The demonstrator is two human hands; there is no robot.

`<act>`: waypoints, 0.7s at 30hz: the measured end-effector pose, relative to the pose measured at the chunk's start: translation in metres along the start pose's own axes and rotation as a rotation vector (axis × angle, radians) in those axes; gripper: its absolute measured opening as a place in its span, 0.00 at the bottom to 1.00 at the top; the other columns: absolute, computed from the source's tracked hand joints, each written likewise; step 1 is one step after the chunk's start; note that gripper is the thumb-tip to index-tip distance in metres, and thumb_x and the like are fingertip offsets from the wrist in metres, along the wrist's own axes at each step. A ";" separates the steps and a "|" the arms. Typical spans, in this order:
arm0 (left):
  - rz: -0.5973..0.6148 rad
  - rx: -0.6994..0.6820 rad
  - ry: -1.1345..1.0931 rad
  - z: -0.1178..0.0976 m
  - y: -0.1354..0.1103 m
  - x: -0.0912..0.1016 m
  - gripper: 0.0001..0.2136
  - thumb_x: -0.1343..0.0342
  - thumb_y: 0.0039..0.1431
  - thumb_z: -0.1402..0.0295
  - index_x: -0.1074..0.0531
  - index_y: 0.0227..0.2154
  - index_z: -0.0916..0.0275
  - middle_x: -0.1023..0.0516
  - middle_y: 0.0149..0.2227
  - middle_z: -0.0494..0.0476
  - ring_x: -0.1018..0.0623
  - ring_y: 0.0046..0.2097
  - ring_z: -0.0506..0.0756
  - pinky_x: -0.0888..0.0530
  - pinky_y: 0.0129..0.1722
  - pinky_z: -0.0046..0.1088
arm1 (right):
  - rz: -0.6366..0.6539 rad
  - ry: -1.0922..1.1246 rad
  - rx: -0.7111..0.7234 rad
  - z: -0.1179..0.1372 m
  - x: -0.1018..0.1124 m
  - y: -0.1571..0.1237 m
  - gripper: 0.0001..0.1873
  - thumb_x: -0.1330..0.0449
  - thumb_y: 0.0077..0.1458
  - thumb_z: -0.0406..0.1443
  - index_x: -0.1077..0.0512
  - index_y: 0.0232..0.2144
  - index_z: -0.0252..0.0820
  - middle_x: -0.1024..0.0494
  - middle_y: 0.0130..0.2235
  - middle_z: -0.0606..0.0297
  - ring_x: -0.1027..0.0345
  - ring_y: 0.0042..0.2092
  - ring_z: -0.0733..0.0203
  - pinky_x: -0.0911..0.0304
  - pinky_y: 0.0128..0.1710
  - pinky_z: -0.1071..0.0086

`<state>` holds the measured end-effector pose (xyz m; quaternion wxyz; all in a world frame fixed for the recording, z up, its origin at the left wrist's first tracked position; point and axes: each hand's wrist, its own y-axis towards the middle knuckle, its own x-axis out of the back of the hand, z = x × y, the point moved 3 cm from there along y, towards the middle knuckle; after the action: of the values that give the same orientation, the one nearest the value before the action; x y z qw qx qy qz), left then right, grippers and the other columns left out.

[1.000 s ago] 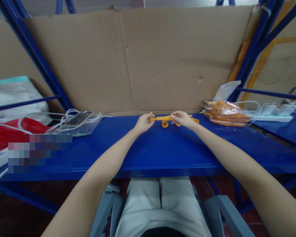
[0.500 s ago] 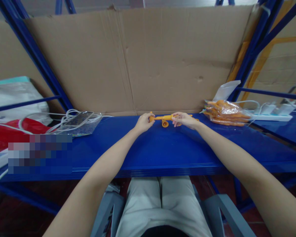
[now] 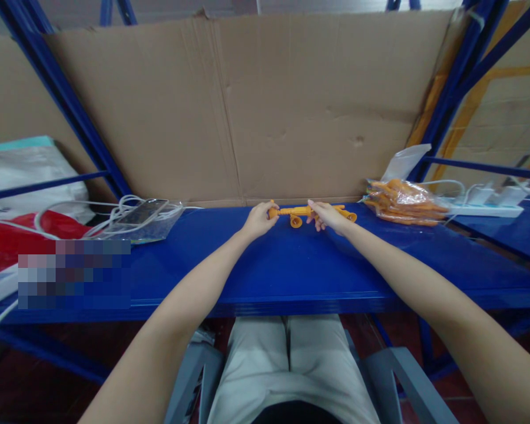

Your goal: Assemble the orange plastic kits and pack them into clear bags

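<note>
A long orange-yellow plastic piece [image 3: 294,211] is held level above the back of the blue table. It has a ribbed rod and round, cup-like parts; its exact kind is unclear. My left hand [image 3: 258,220] is closed around the knobbed left end, fingers partly hiding it. My right hand [image 3: 331,217] grips the piece right of its middle, with the index finger and thumb near the body and other fingers curled below. One cup-like part [image 3: 295,221] hangs between my hands. Another round part [image 3: 351,217] shows beyond my right hand.
A clear bag of orange plastic parts [image 3: 404,202] lies at the right, beside a white power strip [image 3: 490,210]. Left are white cables [image 3: 126,206], a phone-like object in a clear bag [image 3: 148,213] and a red bag [image 3: 48,227]. Cardboard [image 3: 300,112] stands behind.
My right hand has shifted and turned slightly along the piece, its lower fingers now more curled. The round part at the right end shows more. My left hand stays nearly in place.
</note>
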<state>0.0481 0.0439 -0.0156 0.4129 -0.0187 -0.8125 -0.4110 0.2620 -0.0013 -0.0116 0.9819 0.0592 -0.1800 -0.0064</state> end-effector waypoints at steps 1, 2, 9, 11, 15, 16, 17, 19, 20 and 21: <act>-0.002 0.006 0.000 0.000 0.000 0.000 0.12 0.42 0.49 0.75 0.24 0.38 0.62 0.23 0.32 0.53 0.26 0.30 0.50 0.27 0.35 0.26 | 0.011 0.011 0.020 0.000 -0.001 0.000 0.17 0.52 0.67 0.45 0.34 0.35 0.40 0.23 0.25 0.65 0.39 0.15 0.72 0.48 0.12 0.78; -0.003 0.016 0.000 0.001 0.000 0.000 0.12 0.42 0.49 0.75 0.25 0.38 0.62 0.23 0.31 0.53 0.25 0.31 0.51 0.27 0.35 0.26 | 0.038 0.023 0.037 0.000 -0.002 0.000 0.14 0.52 0.67 0.44 0.34 0.38 0.40 0.21 0.29 0.64 0.37 0.16 0.72 0.46 0.14 0.78; 0.012 0.036 0.001 0.002 0.000 0.002 0.12 0.41 0.49 0.75 0.25 0.39 0.62 0.22 0.32 0.53 0.25 0.30 0.51 0.27 0.36 0.27 | 0.166 0.039 0.097 -0.002 -0.002 -0.002 0.08 0.42 0.62 0.36 0.35 0.42 0.39 0.21 0.29 0.65 0.33 0.19 0.70 0.40 0.18 0.78; 0.012 0.028 0.000 0.001 0.000 0.002 0.12 0.40 0.50 0.75 0.25 0.40 0.62 0.22 0.33 0.54 0.26 0.30 0.50 0.27 0.35 0.27 | 0.172 0.027 0.088 0.000 -0.002 -0.003 0.09 0.43 0.63 0.39 0.33 0.34 0.38 0.25 0.22 0.67 0.35 0.17 0.71 0.42 0.17 0.79; -0.004 0.016 -0.010 -0.001 0.000 0.001 0.12 0.40 0.50 0.75 0.25 0.40 0.62 0.23 0.34 0.54 0.26 0.29 0.50 0.27 0.34 0.27 | 0.088 -0.013 0.014 0.001 0.000 -0.004 0.23 0.50 0.65 0.48 0.33 0.25 0.37 0.32 0.15 0.68 0.40 0.13 0.71 0.46 0.13 0.79; -0.005 0.013 -0.014 -0.001 0.000 0.001 0.12 0.40 0.50 0.75 0.25 0.40 0.62 0.23 0.34 0.54 0.26 0.29 0.50 0.27 0.34 0.27 | 0.070 -0.025 -0.004 0.001 0.000 -0.004 0.25 0.51 0.65 0.49 0.33 0.24 0.37 0.33 0.14 0.68 0.41 0.13 0.71 0.47 0.12 0.79; -0.004 0.011 -0.018 -0.002 0.000 0.000 0.12 0.40 0.50 0.75 0.25 0.39 0.62 0.23 0.34 0.54 0.26 0.29 0.50 0.27 0.34 0.27 | 0.063 -0.036 -0.020 0.001 0.000 -0.003 0.26 0.52 0.65 0.49 0.33 0.24 0.37 0.33 0.14 0.68 0.41 0.13 0.71 0.49 0.11 0.79; 0.000 0.015 -0.019 -0.002 0.000 0.000 0.12 0.40 0.49 0.75 0.25 0.39 0.62 0.22 0.35 0.55 0.26 0.29 0.50 0.27 0.35 0.27 | 0.060 -0.053 -0.033 0.001 0.000 -0.003 0.26 0.53 0.66 0.50 0.33 0.25 0.37 0.32 0.15 0.67 0.41 0.13 0.71 0.51 0.11 0.79; 0.001 0.019 -0.019 -0.002 0.000 0.000 0.12 0.40 0.49 0.75 0.24 0.39 0.63 0.22 0.35 0.55 0.26 0.30 0.50 0.27 0.35 0.27 | 0.060 -0.056 -0.033 0.000 0.000 -0.003 0.25 0.53 0.66 0.50 0.33 0.26 0.37 0.30 0.16 0.66 0.40 0.13 0.71 0.51 0.11 0.79; 0.002 0.023 -0.018 -0.002 0.000 0.000 0.12 0.40 0.49 0.75 0.24 0.39 0.63 0.22 0.36 0.55 0.25 0.30 0.50 0.27 0.36 0.27 | 0.057 -0.055 -0.027 0.000 0.001 -0.002 0.24 0.52 0.65 0.49 0.32 0.28 0.37 0.28 0.18 0.65 0.40 0.13 0.72 0.50 0.11 0.79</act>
<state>0.0495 0.0424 -0.0146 0.4064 -0.0183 -0.8209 -0.4008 0.2626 -0.0035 -0.0112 0.9770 0.0407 -0.2084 0.0177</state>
